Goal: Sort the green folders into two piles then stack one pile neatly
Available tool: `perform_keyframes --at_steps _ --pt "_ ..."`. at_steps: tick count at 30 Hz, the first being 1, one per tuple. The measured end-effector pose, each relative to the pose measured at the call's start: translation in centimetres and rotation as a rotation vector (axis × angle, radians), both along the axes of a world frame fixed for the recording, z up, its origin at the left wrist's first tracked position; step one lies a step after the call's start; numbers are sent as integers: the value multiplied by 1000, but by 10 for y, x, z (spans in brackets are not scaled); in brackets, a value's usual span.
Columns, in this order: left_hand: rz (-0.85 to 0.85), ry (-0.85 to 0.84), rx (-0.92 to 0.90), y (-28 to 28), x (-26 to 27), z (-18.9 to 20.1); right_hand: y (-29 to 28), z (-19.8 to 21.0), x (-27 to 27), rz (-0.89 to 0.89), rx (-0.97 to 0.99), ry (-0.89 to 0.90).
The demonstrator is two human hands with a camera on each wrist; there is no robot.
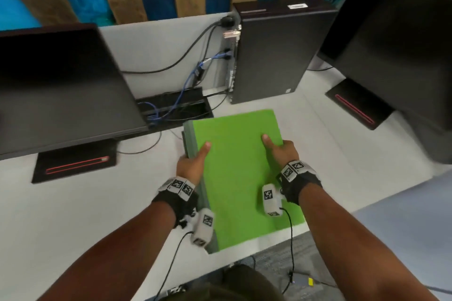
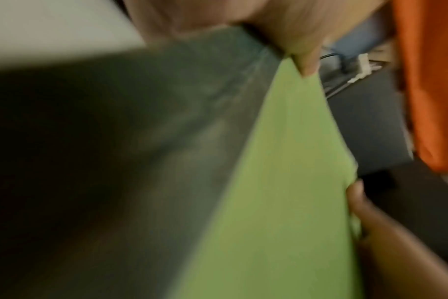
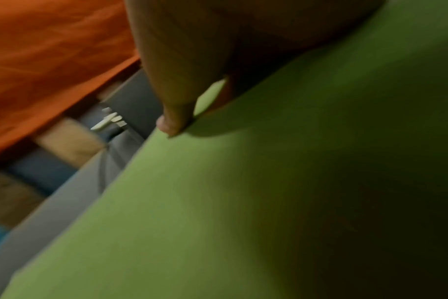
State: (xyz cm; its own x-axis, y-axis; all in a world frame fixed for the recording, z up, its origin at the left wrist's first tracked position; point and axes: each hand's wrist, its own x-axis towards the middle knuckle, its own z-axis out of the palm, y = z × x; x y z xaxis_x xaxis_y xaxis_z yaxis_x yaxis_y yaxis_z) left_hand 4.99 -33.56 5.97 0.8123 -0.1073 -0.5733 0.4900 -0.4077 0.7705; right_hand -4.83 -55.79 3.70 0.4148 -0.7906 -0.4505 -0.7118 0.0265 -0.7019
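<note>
A thick stack of green folders [image 1: 239, 173] is held over the white desk [image 1: 85, 215] near its front edge. My left hand [image 1: 193, 164] grips the stack's left side, thumb on the top cover. My right hand [image 1: 281, 151] grips the right side, thumb on top as well. In the left wrist view the stack's bright green top [image 2: 281, 182] and its darker side [image 2: 166, 131] fill the frame, with my left hand [image 2: 289, 36] pinching the edge. In the right wrist view my right hand [image 3: 182, 81] presses its thumb on the green cover [image 3: 218, 202]. The fingers under the stack are hidden.
A black monitor [image 1: 61, 88] stands at the left and another [image 1: 396, 56] at the right. A black computer tower [image 1: 276, 51] stands behind the stack, with cables [image 1: 190, 73] and an open cable tray [image 1: 176, 105]. The desk's front edge lies just under the stack.
</note>
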Motion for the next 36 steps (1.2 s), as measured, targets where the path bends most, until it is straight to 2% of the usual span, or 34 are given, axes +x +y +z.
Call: perform_keyframes --at_steps 2,4,10,18,22,25,28,33,36 --pt "-44 171 85 -32 -10 -14 -42 -12 -13 67 -1 122" --pt "-107 260 161 -63 -19 -27 -75 -18 -28 136 -10 214" --pt "-219 313 226 -142 -37 -50 -149 -38 -53 154 -44 325" --pt "-224 354 291 -187 -31 -51 -191 -49 -45 169 -48 385" --pt "-300 335 404 -196 -28 -49 -195 -52 -44 175 -99 417" --pt "-317 198 552 -203 -38 -48 -194 -56 -44 205 -91 445" --pt "-266 151 509 -203 -43 -50 -192 -58 -40 233 -89 468" --pt "-296 115 343 -163 -13 -69 -176 -47 -39 382 -239 689" --pt "-375 74 302 -102 -4 -75 -176 -23 -30 402 -299 597"
